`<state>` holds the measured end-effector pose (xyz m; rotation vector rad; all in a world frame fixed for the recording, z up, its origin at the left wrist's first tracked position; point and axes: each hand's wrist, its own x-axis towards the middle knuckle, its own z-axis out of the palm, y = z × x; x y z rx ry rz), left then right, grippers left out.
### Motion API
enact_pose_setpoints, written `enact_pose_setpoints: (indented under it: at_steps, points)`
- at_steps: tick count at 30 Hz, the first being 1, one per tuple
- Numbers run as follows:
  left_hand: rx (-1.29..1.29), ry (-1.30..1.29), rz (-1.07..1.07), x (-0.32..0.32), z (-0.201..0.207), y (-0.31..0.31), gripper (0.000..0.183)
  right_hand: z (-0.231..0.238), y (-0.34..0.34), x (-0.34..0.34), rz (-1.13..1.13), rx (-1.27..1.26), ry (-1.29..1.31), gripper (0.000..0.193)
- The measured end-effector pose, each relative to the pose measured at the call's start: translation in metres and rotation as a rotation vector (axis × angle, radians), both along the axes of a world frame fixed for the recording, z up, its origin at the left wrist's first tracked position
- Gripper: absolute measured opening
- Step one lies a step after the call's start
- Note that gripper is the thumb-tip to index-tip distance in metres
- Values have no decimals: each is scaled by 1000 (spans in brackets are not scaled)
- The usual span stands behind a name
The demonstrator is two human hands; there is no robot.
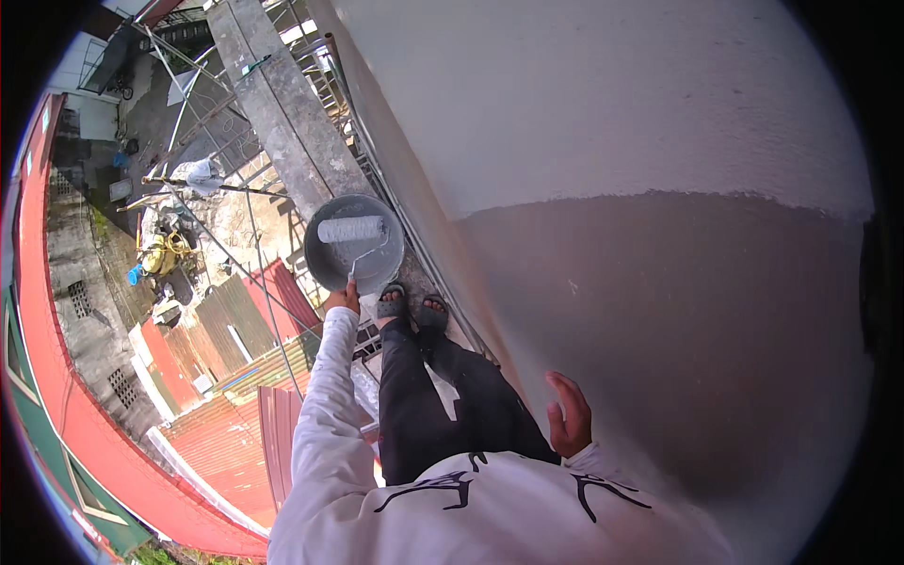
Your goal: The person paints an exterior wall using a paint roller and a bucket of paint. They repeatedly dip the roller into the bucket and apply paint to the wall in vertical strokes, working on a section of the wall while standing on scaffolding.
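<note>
Left hand grips the wire-framed paint roller with white sleeve; roller sits within a round grey basin, left of frame centre, over a long grey scaffold plank. Right hand, lower right of centre, hangs open, fingers slightly curled, near the two-toned grey wall.

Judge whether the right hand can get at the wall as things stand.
Probably yes: the right hand looks empty and appears close to the wall, with nothing visible between them.
</note>
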<state>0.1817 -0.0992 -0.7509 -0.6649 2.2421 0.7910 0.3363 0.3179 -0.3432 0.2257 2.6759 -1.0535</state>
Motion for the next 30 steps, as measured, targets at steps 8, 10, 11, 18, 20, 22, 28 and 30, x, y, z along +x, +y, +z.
enact_pose_setpoints:
  at_steps: [8, 10, 11, 18, 20, 22, 28, 30]
  points:
    - [186, -49, 323, -30, 66, 10, 55, 357, 93, 93, -83, 1376, 1182, 47]
    - [333, -55, 494, -42, 85, 20, 52, 423, 110, 145, -311, 1823, 1137, 52]
    - [370, -94, 484, -55, 107, 31, 52, 447, 117, 174, -499, 1930, 1036, 55]
    - [358, -307, 71, -114, 189, 131, 51, 468, 188, 268, -701, 1843, 693, 74]
    - [346, -317, -38, -131, 201, 161, 51, 465, 175, 268, -752, 1799, 594, 72]
    - [327, -339, -148, -138, 210, 199, 50, 464, 193, 280, -642, 1891, 605, 71]
    - [306, -375, -351, -143, 228, 276, 50, 472, 172, 273, -742, 1498, 264, 73]
    - [301, -399, -417, -136, 230, 298, 50, 461, 188, 289, -678, 1677, 348, 73]
